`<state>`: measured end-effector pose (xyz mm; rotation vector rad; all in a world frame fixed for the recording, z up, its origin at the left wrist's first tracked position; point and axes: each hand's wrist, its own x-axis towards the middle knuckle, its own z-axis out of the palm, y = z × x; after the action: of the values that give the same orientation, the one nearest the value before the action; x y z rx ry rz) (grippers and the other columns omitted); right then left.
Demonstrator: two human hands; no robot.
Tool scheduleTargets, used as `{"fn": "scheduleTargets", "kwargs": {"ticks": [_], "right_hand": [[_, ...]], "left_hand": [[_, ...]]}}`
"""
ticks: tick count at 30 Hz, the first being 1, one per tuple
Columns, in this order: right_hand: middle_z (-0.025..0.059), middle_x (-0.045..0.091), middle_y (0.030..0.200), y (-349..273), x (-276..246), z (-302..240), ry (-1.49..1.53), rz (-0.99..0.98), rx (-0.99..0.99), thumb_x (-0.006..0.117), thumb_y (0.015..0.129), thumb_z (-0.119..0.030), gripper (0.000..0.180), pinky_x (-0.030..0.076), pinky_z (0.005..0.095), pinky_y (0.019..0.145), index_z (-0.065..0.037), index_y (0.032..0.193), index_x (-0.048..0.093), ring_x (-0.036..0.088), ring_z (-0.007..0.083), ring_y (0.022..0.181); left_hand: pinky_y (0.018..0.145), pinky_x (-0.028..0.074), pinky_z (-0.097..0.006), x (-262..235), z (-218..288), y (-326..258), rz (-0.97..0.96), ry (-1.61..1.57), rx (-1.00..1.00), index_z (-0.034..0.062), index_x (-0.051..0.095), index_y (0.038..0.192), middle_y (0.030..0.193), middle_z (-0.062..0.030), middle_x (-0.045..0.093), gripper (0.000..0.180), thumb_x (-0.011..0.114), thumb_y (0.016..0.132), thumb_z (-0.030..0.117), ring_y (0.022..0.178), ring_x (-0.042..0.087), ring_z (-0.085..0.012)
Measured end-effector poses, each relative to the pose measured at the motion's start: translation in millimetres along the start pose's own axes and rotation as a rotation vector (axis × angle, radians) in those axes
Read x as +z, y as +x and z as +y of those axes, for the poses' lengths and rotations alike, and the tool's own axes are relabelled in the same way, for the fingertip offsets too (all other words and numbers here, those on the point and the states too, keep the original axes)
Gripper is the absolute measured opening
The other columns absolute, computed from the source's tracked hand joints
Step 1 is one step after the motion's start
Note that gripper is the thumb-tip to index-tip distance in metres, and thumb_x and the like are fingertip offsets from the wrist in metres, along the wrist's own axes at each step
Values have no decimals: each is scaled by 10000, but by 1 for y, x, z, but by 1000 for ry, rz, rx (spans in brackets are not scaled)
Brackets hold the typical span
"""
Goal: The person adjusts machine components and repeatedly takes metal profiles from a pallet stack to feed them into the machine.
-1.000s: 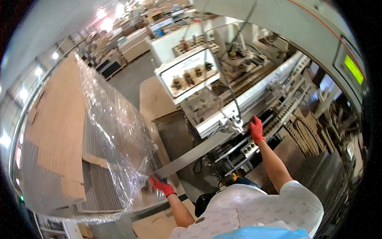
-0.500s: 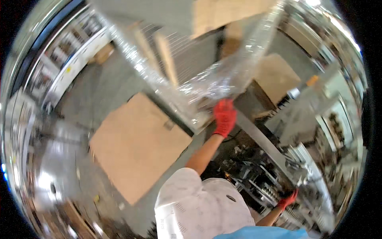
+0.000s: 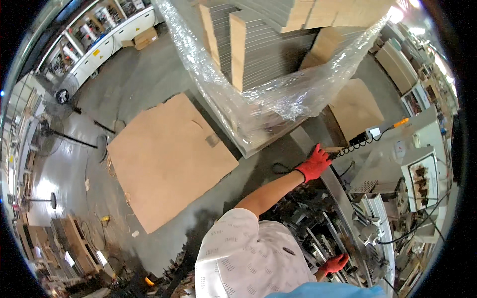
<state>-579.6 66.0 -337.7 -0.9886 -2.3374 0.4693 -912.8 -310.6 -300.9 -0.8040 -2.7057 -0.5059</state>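
My left hand (image 3: 314,164), in a red glove, rests on or just over a long grey metal beam (image 3: 338,193), fingers slightly apart and nothing visible in them. A small wooden piece (image 3: 333,149) lies beside its fingertips. Lower right, my right hand (image 3: 334,264), also red-gloved, hovers over or touches the machine parts (image 3: 310,218); its fingers look stretched out, with no object visible in them. Beyond my left hand stands a pallet load of stacked cardboard sheets (image 3: 273,54), loosely edged with clear plastic wrap (image 3: 293,102).
A large flat cardboard sheet (image 3: 171,161) lies on the floor to the left. Pedestal fans (image 3: 52,131) stand farther left. To the right are a black coiled cable (image 3: 358,144) with an orange end and a light-coloured machine housing (image 3: 420,174). Another cardboard sheet (image 3: 357,107) lies behind.
My left hand has moved from the plastic wrap's near corner rightward and down to the metal beam. My right hand has shifted down and left. The view has turned and sharpened.
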Motion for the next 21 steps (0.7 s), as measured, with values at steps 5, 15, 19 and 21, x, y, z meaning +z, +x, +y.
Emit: {"fn": "scheduleTargets", "kwargs": {"ticks": [5, 15, 19, 21], "right_hand": [[122, 671, 1156, -8, 7, 5, 458, 76, 46, 563, 983, -107, 245, 476, 348, 954, 19, 1178, 640, 620, 226, 1064], [128, 639, 947, -2, -18, -36, 148, 274, 110, 638, 815, -105, 203, 520, 397, 744, -84, 1016, 656, 640, 354, 864], [121, 598, 840, -1, -25, -46, 201, 347, 160, 625, 811, -115, 128, 495, 401, 669, -81, 931, 654, 619, 346, 784], [120, 600, 834, -1, -29, -47, 182, 361, 104, 615, 799, -98, 123, 503, 406, 680, -89, 915, 654, 621, 344, 794]], "left_hand": [[1082, 270, -589, 1, -4, 2, 123, -202, 46, 118, 672, 980, 994, -121, 633, 234, 647, 753, 171, 1066, 567, -330], [1125, 257, -563, -20, 17, 16, -77, 89, 133, 196, 589, 1157, 1131, -69, 604, 584, 809, 618, 248, 1146, 535, -301], [1105, 282, -555, -20, 18, 16, -94, 223, 200, 191, 571, 1142, 1087, -68, 601, 579, 812, 621, 268, 1111, 547, -298], [1081, 309, -553, -18, 18, 17, -115, 260, 177, 182, 561, 1123, 1047, -69, 593, 566, 811, 627, 295, 1054, 566, -303]]}}
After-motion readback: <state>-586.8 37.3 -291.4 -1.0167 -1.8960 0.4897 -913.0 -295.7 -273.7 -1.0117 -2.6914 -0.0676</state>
